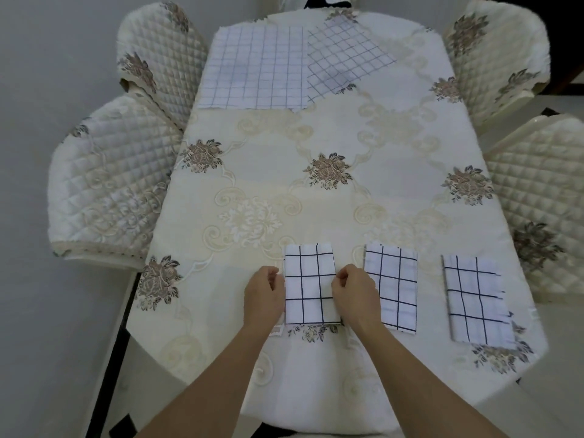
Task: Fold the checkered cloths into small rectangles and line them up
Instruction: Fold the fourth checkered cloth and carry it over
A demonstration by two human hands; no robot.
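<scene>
Three folded white cloths with dark check lines lie in a row near the table's front edge. My left hand [264, 294] pinches the left edge of the leftmost folded cloth [308, 284], and my right hand [354, 292] pinches its right edge. The middle folded cloth [392, 287] and the right folded cloth [477, 298] lie flat, untouched. At the far end of the table lies an unfolded checkered cloth [256, 67], spread flat, with a second unfolded checkered cloth [344, 61] lying askew beside it and overlapping its right edge.
The table wears a cream tablecloth [316, 200] with embroidered flowers. Quilted cream chairs stand around it: two on the left [110, 191] and two on the right [534, 197].
</scene>
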